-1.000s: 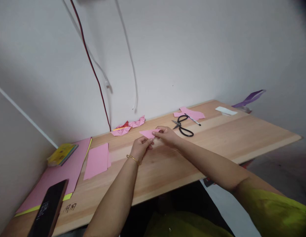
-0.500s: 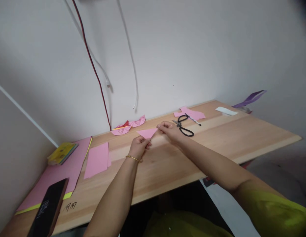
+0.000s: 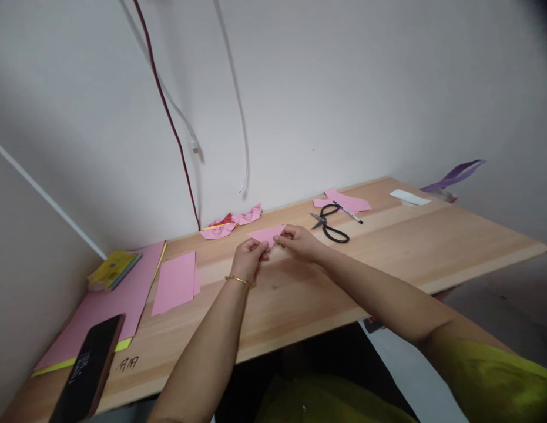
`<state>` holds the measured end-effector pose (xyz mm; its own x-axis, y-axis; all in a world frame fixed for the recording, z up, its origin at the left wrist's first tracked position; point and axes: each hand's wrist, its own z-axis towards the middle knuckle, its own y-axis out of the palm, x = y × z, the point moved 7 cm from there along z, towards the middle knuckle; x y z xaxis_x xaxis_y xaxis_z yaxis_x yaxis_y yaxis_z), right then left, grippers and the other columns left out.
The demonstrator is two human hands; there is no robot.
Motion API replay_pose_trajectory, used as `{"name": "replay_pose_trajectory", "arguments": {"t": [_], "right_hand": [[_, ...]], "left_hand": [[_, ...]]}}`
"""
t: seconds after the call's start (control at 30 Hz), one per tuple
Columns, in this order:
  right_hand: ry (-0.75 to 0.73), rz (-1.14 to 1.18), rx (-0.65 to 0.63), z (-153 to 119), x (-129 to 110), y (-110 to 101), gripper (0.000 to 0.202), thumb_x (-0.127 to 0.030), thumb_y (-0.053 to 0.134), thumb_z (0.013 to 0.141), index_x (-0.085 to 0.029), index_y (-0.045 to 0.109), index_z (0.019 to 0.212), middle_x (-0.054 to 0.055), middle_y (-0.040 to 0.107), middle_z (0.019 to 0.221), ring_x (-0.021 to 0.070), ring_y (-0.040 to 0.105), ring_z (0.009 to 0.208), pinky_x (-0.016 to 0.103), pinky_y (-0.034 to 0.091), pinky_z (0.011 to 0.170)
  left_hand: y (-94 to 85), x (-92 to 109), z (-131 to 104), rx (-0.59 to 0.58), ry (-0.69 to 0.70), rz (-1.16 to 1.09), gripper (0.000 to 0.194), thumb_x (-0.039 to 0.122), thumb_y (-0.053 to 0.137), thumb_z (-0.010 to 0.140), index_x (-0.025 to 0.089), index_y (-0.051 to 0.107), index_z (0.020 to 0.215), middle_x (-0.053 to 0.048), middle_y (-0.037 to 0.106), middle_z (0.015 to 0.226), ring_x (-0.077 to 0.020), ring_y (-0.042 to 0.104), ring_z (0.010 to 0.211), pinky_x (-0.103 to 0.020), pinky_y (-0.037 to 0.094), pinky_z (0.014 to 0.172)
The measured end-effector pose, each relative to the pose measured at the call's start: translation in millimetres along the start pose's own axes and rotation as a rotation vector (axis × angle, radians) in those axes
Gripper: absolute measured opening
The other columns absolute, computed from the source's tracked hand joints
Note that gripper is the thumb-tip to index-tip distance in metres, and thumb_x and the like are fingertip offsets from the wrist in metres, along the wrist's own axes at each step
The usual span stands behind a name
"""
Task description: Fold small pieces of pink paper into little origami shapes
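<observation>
A small folded triangle of pink paper (image 3: 265,234) is held up over the table, its long edge away from me and its point toward me. My left hand (image 3: 249,258), with a gold bangle at the wrist, pinches the paper near its lower point between thumb and fingers. On the paper's right side my right hand (image 3: 298,241) is closed, its thumb and fingertips gripping the slanted edge. The two thumbs are close together. Folded pink paper pieces (image 3: 218,230) with some red and yellow lie by the wall behind the triangle.
Black-handled scissors (image 3: 330,223), a pen (image 3: 349,212) and pink scraps (image 3: 356,204) lie to the right, with a white strip (image 3: 409,197) farther off. Pink rectangles (image 3: 175,282), large pink sheets (image 3: 136,288), a yellow packet (image 3: 113,270) and a phone (image 3: 90,367) are on the left.
My right hand has moved from the triangle's far right corner down along its edge, closer to my left hand. The view has shifted slightly.
</observation>
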<state>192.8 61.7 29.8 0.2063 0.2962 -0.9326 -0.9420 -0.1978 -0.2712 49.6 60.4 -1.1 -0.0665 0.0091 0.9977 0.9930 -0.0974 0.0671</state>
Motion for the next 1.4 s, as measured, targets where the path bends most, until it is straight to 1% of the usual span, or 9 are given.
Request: {"name": "replay_pose_trajectory", "arguments": {"t": [0.23, 0.53, 0.7, 0.93, 1.03, 1.13, 1.23, 1.33, 1.4], "right_hand": [[-0.12, -0.028, -0.131, -1, -3, 14, 0.026, -0.036, 0.053, 0.077, -0.014, 0.064, 0.087, 0.004, 0.064, 0.082, 0.0145, 0.055, 0.073, 0.026, 0.041, 0.068], [-0.119, -0.048, -0.138, 0, 3, 17, 0.027, -0.035, 0.052, 0.077, -0.016, 0.066, 0.091, 0.004, 0.066, 0.084, 0.0156, 0.058, 0.077, 0.026, 0.043, 0.07], [-0.097, -0.095, -0.138, -1, 2, 17, 0.027, -0.034, 0.052, 0.078, -0.014, 0.065, 0.089, 0.004, 0.064, 0.08, 0.0142, 0.055, 0.071, 0.024, 0.041, 0.065], [-0.065, -0.1, -0.166, -2, 4, 17, 0.029, -0.034, 0.053, 0.076, -0.015, 0.066, 0.094, 0.003, 0.064, 0.077, 0.0137, 0.053, 0.065, 0.024, 0.039, 0.06], [-0.024, -0.08, -0.167, -4, 5, 16, 0.028, -0.034, 0.055, 0.075, -0.014, 0.065, 0.091, 0.004, 0.063, 0.075, 0.0139, 0.052, 0.065, 0.024, 0.039, 0.059], [0.017, -0.032, -0.119, -4, 4, 10, 0.026, -0.036, 0.055, 0.074, -0.013, 0.064, 0.085, 0.003, 0.061, 0.074, 0.0132, 0.051, 0.064, 0.023, 0.038, 0.059], [0.065, 0.012, -0.06, -4, 5, 4, 0.027, -0.038, 0.057, 0.073, -0.012, 0.061, 0.073, 0.001, 0.056, 0.065, 0.0105, 0.046, 0.058, 0.022, 0.035, 0.055], [0.068, 0.049, -0.066, -3, 5, 6, 0.029, -0.04, 0.058, 0.071, -0.011, 0.06, 0.07, -0.001, 0.053, 0.061, 0.0091, 0.044, 0.055, 0.021, 0.033, 0.053], [0.051, 0.078, -0.088, -3, 4, 9, 0.03, -0.04, 0.059, 0.07, -0.011, 0.062, 0.074, 0.0, 0.055, 0.064, 0.0097, 0.046, 0.058, 0.022, 0.034, 0.055]], "left_hand": [[0.2, -1, 0, 0.012, 0.035, -0.011, 0.029, 0.038, 0.07, 0.061, 0.014, 0.054, 0.061, 0.0, 0.059, 0.058, -0.0064, 0.048, 0.047, -0.02, 0.039, 0.051], [1.3, -4, 2, 0.031, 0.049, 0.01, 0.03, 0.039, 0.069, 0.061, 0.014, 0.054, 0.062, -0.001, 0.06, 0.059, -0.0075, 0.05, 0.049, -0.021, 0.041, 0.052], [0.5, -3, 1, 0.029, 0.057, 0.016, 0.028, 0.038, 0.07, 0.061, 0.013, 0.056, 0.064, -0.002, 0.061, 0.061, -0.0079, 0.051, 0.05, -0.022, 0.042, 0.053], [-25.1, 14, 3, 0.218, 0.19, 0.052, 0.023, 0.036, 0.067, 0.063, 0.015, 0.057, 0.062, 0.004, 0.051, 0.05, -0.0067, 0.046, 0.047, -0.02, 0.037, 0.05], [-39.9, 21, 5, 0.29, 0.211, -0.018, 0.021, 0.033, 0.066, 0.064, 0.015, 0.056, 0.062, 0.004, 0.051, 0.05, -0.0065, 0.046, 0.048, -0.02, 0.038, 0.052], [-51.4, 21, 7, 0.338, 0.172, -0.164, 0.023, 0.033, 0.067, 0.063, 0.015, 0.053, 0.064, 0.004, 0.052, 0.055, -0.0051, 0.044, 0.047, -0.02, 0.04, 0.052], [-43.4, 14, 10, 0.241, 0.086, -0.231, 0.029, 0.039, 0.068, 0.062, 0.015, 0.055, 0.071, 0.003, 0.054, 0.062, -0.0044, 0.045, 0.047, -0.021, 0.042, 0.051], [-18.8, 3, 9, 0.032, 0.01, -0.183, 0.032, 0.038, 0.07, 0.06, 0.014, 0.057, 0.076, 0.002, 0.056, 0.066, -0.005, 0.047, 0.048, -0.022, 0.043, 0.053], [-4.7, -1, 6, -0.078, 0.019, -0.117, 0.03, 0.035, 0.071, 0.061, 0.014, 0.058, 0.076, 0.001, 0.058, 0.066, -0.0057, 0.048, 0.05, -0.023, 0.044, 0.056]]}}
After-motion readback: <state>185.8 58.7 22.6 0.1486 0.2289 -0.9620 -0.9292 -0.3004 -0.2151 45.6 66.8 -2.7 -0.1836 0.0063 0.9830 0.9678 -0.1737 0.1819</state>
